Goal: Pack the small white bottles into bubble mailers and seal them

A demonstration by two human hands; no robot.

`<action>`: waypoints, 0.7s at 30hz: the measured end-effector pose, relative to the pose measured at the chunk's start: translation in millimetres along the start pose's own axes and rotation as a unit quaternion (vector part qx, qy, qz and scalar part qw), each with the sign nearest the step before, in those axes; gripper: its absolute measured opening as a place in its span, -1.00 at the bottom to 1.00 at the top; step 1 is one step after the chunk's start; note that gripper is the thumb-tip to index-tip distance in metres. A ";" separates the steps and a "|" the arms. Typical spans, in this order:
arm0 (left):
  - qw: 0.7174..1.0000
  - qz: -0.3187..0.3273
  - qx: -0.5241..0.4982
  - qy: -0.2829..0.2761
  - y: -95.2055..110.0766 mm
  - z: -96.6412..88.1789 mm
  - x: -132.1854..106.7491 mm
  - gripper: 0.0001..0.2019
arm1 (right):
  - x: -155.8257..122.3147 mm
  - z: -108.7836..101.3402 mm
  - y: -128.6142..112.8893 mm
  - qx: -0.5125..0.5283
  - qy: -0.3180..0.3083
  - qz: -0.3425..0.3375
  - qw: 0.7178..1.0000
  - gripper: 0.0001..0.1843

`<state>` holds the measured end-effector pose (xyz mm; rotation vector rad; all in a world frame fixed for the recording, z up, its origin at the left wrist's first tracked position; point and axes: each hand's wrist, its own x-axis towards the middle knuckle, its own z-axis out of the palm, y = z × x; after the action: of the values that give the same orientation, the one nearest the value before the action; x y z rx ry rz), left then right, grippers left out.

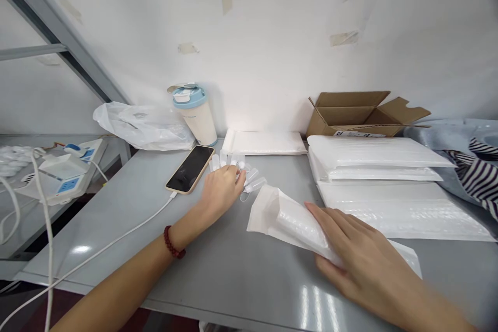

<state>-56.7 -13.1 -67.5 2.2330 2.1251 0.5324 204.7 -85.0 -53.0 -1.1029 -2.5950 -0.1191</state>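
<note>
My left hand (pixel 221 190) reaches across the grey table (pixel 218 275) and closes its fingers on several small clear plastic pieces (pixel 249 179) lying beside a phone (pixel 190 169). A red bead bracelet (pixel 173 243) circles that wrist. My right hand (pixel 360 257) grips a white bubble mailer (pixel 286 218), its open mouth turned toward the left hand.
Stacks of white bubble mailers (pixel 373 166) lie right, another (pixel 264 142) by the wall. An open cardboard box (pixel 361 114), a cup with a blue lid (pixel 196 114), a plastic bag (pixel 143 125), striped cloth (pixel 480 176) and a white charging cable (pixel 116 241) are around. White devices (pixel 64 168) sit left.
</note>
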 end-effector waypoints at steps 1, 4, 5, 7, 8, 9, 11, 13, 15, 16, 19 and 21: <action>1.000 -0.004 -0.008 0.001 0.0 0.8 1.1 -0.68 | 0.1 0.5 -1.7 -0.008 0.005 -0.006 1.000 -0.41; 0.999 -0.012 -0.050 0.008 -2.0 1.1 2.6 -0.72 | 0.7 2.6 -5.2 -0.020 0.013 -0.014 1.000 -0.42; 0.998 -0.013 -0.061 0.012 -3.2 -0.6 2.3 -0.73 | 0.8 3.5 -5.6 -0.022 0.014 -0.012 1.000 -0.43; 0.992 -0.020 -0.118 0.027 -7.1 -8.5 1.0 -0.76 | 0.3 5.7 -5.2 -0.020 0.012 -0.001 1.000 -0.43; 0.984 -0.026 -0.171 0.034 -10.0 -14.7 0.2 -0.77 | -0.3 6.7 -4.7 -0.017 0.006 0.006 1.000 -0.43; 0.970 -0.032 -0.238 0.033 -13.6 -21.9 -0.7 -0.79 | -1.0 7.6 -4.2 -0.013 -0.001 0.014 1.000 -0.42; 0.926 -0.034 -0.375 -0.009 -21.8 -37.4 -2.4 -0.81 | -2.6 8.7 -3.8 -0.003 -0.011 0.028 1.000 -0.43; 0.890 -0.017 -0.446 -0.097 -28.9 -50.7 -4.0 -0.82 | -3.9 8.8 -4.4 0.010 -0.016 0.035 0.999 -0.44; 0.872 0.007 -0.451 -0.189 -31.8 -59.0 -5.8 -0.83 | -4.6 8.3 -5.7 0.027 -0.022 0.038 0.999 -0.43; 0.867 0.018 -0.444 -0.225 -31.3 -61.2 -6.7 -0.84 | -4.6 8.0 -6.6 0.036 -0.026 0.039 0.998 -0.42; 0.856 0.050 -0.422 -0.295 -25.6 -63.2 -9.1 -0.85 | -3.9 6.5 -9.1 0.069 -0.039 0.041 0.996 -0.41; 0.850 0.078 -0.411 -0.320 -22.5 -63.5 -10.0 -0.85 | -3.4 5.0 -10.9 0.088 -0.047 0.041 0.994 -0.40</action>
<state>-94.7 -35.1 -15.4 1.7196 1.0858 0.4730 197.9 -93.9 -58.4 -1.1737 -2.5775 0.1808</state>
